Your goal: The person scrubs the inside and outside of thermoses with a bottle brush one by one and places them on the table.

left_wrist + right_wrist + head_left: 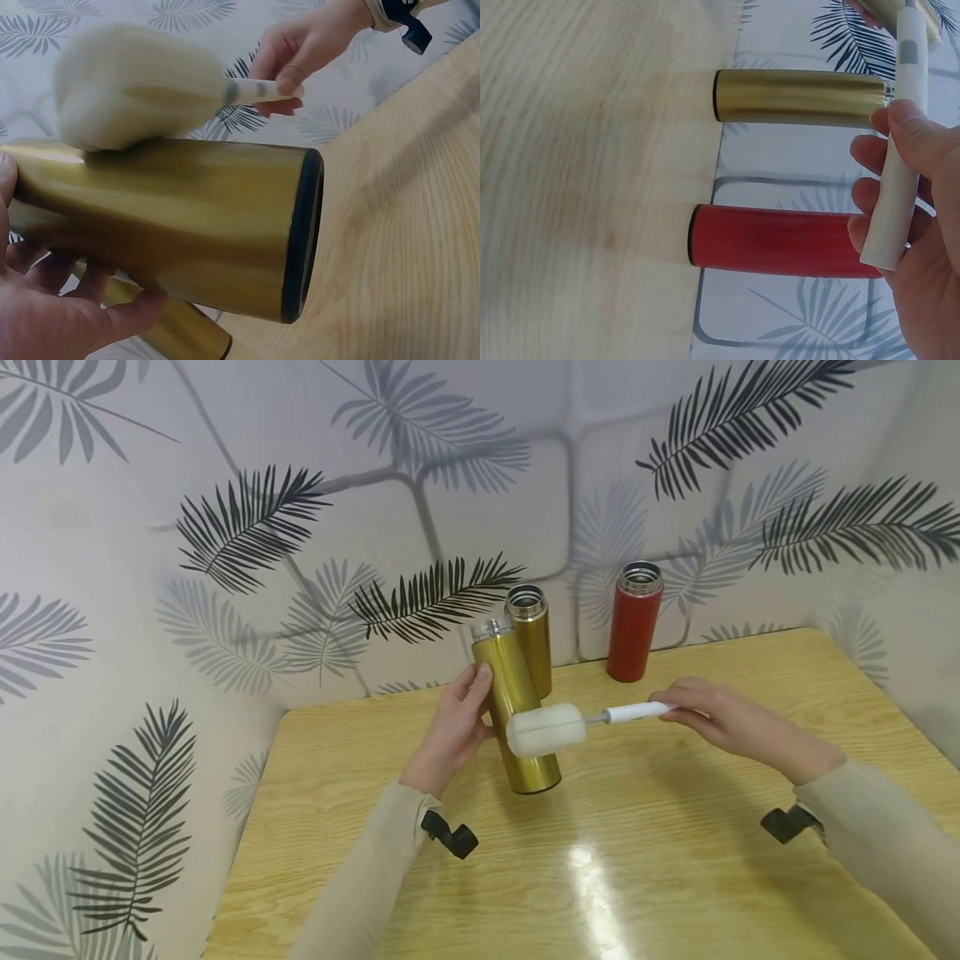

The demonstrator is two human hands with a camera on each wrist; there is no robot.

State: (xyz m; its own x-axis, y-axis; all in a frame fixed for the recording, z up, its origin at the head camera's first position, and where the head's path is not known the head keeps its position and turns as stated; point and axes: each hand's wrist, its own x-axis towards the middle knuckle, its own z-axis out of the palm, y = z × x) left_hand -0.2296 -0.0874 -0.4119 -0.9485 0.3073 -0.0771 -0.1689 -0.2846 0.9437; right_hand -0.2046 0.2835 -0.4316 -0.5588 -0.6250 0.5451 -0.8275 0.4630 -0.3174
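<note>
My left hand grips a tall gold bottle with a clear top, tilted over the table. In the left wrist view its dark base edge faces right. Between thumb and fingers, my right hand holds the white handle of a bottle brush. The brush's thick cream sponge head overlaps the bottle's side in the head view. From the left wrist, the sponge head appears right along the bottle's upper side.
Behind the held bottle stands a second gold bottle, its mouth uncovered. A red bottle, also without a lid, stands to the right near the back edge. The wooden table meets a leaf-patterned wall covering.
</note>
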